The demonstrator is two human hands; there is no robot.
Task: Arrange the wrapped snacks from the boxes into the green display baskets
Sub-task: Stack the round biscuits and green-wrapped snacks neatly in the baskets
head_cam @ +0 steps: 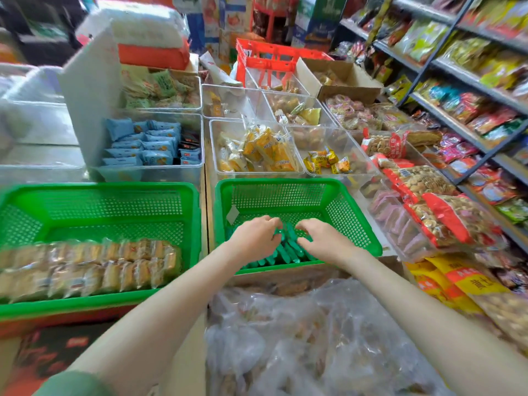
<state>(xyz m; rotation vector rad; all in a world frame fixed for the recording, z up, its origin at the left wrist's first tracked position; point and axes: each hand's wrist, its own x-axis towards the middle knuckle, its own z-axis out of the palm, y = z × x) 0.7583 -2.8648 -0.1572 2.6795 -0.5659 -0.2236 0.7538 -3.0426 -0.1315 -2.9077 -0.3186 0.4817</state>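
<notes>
Clear bag of snacks (300, 338) nearest you, your left hand (254, 235) curled round green-wrapped snacks (288, 250) in the right green basket (285, 182), your right hand (323, 238) bent-fingered on the same row, hold unclear, left green basket (100, 187) with pale cakes (85, 267), clear bins (257, 174) beyond.

legible text: none | yellow bag (471, 287): large characters, blurred | shelf packets (497, 70): print unreadable

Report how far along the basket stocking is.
Done: the left green basket holds rows of clear-wrapped snacks across its near half. In hand: the left hand and right hand are both on green-wrapped snacks lined up at the near end of the right green basket. Left: both baskets' far halves show bare mesh.
</notes>
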